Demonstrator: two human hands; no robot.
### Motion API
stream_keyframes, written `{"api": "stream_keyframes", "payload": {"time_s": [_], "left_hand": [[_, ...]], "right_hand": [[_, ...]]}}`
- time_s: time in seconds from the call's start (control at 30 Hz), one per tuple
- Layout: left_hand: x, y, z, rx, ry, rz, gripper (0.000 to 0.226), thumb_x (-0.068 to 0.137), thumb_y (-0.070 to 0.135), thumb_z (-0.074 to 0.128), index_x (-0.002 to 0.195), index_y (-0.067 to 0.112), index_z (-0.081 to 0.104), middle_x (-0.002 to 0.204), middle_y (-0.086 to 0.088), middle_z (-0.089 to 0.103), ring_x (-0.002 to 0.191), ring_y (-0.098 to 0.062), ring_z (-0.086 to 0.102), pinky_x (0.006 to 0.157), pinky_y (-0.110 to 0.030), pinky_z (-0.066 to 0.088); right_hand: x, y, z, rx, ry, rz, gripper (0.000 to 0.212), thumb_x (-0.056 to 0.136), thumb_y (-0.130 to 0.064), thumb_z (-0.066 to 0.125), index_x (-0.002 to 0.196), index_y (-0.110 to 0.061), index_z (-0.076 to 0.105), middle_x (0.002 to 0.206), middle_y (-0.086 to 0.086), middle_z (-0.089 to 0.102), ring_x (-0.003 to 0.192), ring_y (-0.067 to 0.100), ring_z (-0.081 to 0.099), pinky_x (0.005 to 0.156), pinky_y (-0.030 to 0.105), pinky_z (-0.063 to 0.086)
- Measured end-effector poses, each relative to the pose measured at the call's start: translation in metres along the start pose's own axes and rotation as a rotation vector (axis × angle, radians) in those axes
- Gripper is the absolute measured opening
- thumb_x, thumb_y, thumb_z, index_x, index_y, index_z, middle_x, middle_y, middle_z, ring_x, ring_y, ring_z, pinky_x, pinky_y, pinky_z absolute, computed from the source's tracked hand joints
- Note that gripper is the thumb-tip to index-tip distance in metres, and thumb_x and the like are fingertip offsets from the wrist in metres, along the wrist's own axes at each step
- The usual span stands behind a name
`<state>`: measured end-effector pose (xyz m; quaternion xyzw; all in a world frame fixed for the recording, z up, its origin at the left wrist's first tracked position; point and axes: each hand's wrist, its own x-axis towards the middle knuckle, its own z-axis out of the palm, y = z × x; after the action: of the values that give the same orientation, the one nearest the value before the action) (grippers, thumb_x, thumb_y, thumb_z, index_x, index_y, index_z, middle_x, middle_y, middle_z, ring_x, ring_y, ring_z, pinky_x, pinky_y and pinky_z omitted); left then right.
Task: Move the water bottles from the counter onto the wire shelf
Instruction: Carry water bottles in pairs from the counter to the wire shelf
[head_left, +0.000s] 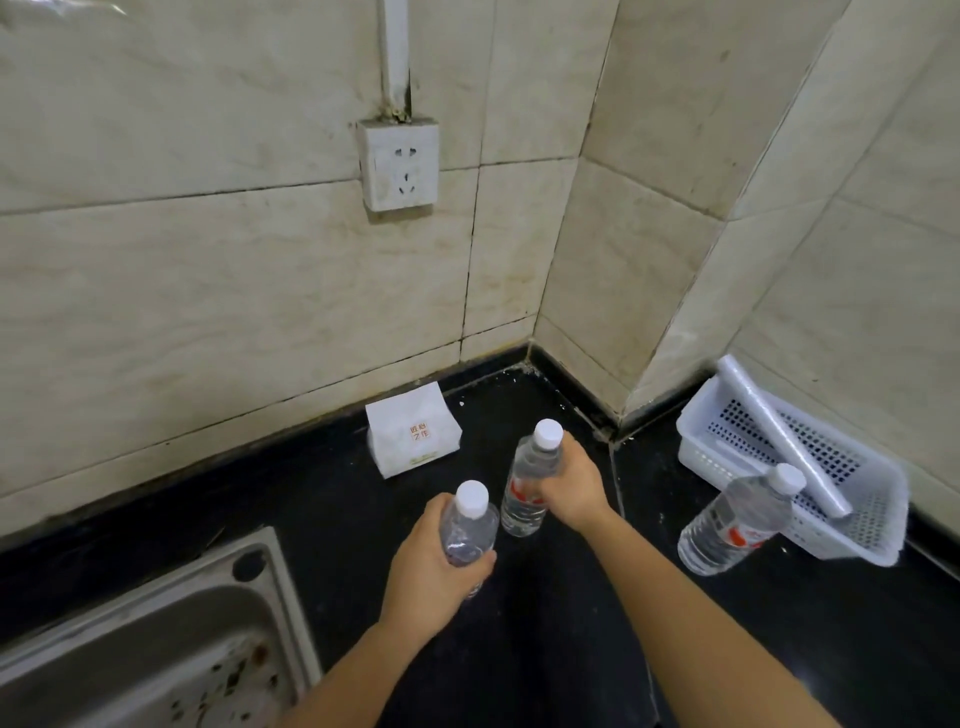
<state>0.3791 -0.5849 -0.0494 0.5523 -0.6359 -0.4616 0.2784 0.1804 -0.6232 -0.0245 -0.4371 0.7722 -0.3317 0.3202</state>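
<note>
Three clear water bottles with white caps are over a black counter (545, 623). My left hand (431, 566) grips the nearest bottle (467, 525) around its body. My right hand (574, 483) grips a second bottle (530, 478) with a red label, just beyond the first. A third bottle (732, 522) stands alone to the right, touching the front of a white basket. No wire shelf is in view.
A white plastic basket (862, 525) with a roll of film (779, 434) across it sits at the right wall. A white tissue pack (413, 431) lies near the back wall. A steel sink (156, 639) is at the lower left. A wall socket (399, 165) hangs above.
</note>
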Motion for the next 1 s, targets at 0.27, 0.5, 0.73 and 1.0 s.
{"api": "stream_keyframes", "payload": {"time_s": [0.27,0.5,0.73,1.0], "left_hand": [[-0.012,0.005,0.011,0.010,0.164,0.002,0.056,0.070,0.031,0.080,0.113,0.041,0.046,0.095,0.022,0.057,0.091,-0.004,0.057,0.075,-0.022,0.044],[-0.035,0.009,0.016,0.008,0.156,-0.032,0.068,0.071,0.031,0.081,0.131,0.030,0.047,0.104,0.016,0.058,0.097,-0.011,0.057,0.088,-0.030,0.045],[-0.081,0.066,0.072,0.011,-0.086,0.148,0.060,0.065,0.037,0.084,0.119,0.029,0.059,0.101,0.012,0.069,0.095,-0.011,0.066,0.087,-0.034,0.054],[-0.216,0.161,0.223,0.024,-0.427,0.409,0.066,0.060,0.040,0.084,0.120,0.030,0.060,0.105,0.012,0.070,0.099,-0.007,0.065,0.091,-0.033,0.052]], "right_hand": [[-0.056,0.031,0.008,0.014,0.216,-0.112,0.055,0.067,-0.027,0.085,0.109,-0.030,0.050,0.106,-0.007,0.059,0.097,0.012,0.060,0.086,0.035,0.052],[-0.105,0.059,-0.018,0.218,0.292,-0.003,0.054,0.061,-0.033,0.087,0.106,-0.026,0.057,0.101,-0.006,0.067,0.094,0.013,0.065,0.085,0.033,0.053],[-0.197,0.119,-0.113,0.144,0.313,0.026,0.050,0.056,-0.038,0.088,0.098,-0.028,0.063,0.095,-0.008,0.072,0.087,0.005,0.068,0.080,0.033,0.057],[-0.384,0.208,-0.257,0.149,0.604,0.122,0.051,0.058,-0.036,0.087,0.102,-0.029,0.064,0.094,-0.010,0.071,0.086,0.003,0.067,0.076,0.025,0.056]]}}
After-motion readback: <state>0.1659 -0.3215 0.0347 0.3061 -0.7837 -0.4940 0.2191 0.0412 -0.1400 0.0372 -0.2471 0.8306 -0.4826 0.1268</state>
